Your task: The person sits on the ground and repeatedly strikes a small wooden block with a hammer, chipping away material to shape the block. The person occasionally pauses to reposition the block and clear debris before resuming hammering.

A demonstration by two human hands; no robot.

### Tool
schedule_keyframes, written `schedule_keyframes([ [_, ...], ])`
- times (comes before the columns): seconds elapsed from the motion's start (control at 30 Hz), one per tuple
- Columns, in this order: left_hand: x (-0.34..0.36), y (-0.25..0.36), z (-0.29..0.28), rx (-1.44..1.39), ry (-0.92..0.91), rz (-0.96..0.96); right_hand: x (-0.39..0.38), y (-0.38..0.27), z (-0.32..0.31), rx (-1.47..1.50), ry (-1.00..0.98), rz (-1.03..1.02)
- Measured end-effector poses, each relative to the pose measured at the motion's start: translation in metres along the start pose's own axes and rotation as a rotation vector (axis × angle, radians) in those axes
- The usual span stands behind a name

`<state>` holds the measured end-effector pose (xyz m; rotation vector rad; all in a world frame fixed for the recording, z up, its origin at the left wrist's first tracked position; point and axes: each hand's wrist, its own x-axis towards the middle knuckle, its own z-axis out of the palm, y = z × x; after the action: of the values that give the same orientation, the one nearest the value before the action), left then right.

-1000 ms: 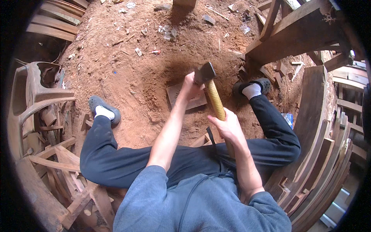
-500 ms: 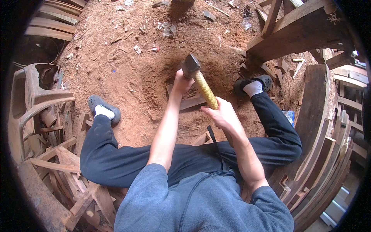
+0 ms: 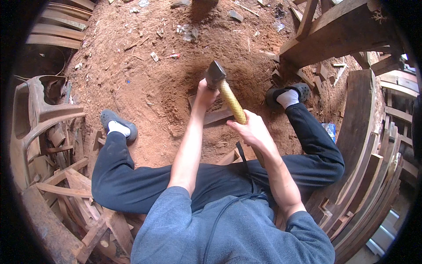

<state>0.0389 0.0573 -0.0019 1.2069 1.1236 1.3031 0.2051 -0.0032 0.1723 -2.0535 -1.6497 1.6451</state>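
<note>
A hammer (image 3: 231,102) with a dark, blocky metal head and a yellow textured handle slants between my two hands, its head pointing away from me. My right hand (image 3: 251,128) is closed around the lower handle, and a brown end of it shows below my wrist. Up at the head, my left hand (image 3: 206,94) is closed against its underside; the hammer hides most of those fingers. Beneath them a wooden board (image 3: 218,116) lies in the sawdust, partly covered by my left arm and the hammer.
My legs spread to both sides over sawdust-covered ground (image 3: 149,88). At left stands a brown plastic chair (image 3: 39,119) above wood offcuts (image 3: 83,193). Stacked planks (image 3: 351,163) line the right, below a heavy timber frame (image 3: 334,39). Scraps of litter (image 3: 189,31) lie ahead.
Both hands keep their hold on the hammer, almost unmoved. The whole view has shifted very slightly.
</note>
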Motion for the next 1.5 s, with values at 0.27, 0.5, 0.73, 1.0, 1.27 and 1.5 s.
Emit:
schedule_keyframes([
  [0.27, -0.002, 0.01, 0.0, -0.074, -0.008, -0.126, 0.0, -0.002, 0.001, -0.022, -0.001, 0.005],
  [0.5, 0.003, 0.015, 0.002, 0.035, -0.005, 0.022, -0.002, -0.002, -0.001, 0.017, -0.001, -0.007],
  [0.73, 0.002, 0.012, 0.0, -0.033, -0.013, -0.018, -0.001, -0.004, 0.001, 0.0, -0.001, -0.001],
  [1.0, 0.001, 0.011, 0.002, -0.01, 0.006, -0.049, -0.003, -0.005, 0.0, 0.006, 0.003, -0.011],
  [1.27, -0.001, -0.002, 0.001, -0.073, -0.016, -0.01, -0.003, 0.0, 0.002, 0.002, 0.008, -0.018],
  [1.5, -0.003, 0.004, 0.001, -0.061, -0.007, 0.008, -0.005, -0.005, 0.0, -0.014, -0.007, 0.003],
])
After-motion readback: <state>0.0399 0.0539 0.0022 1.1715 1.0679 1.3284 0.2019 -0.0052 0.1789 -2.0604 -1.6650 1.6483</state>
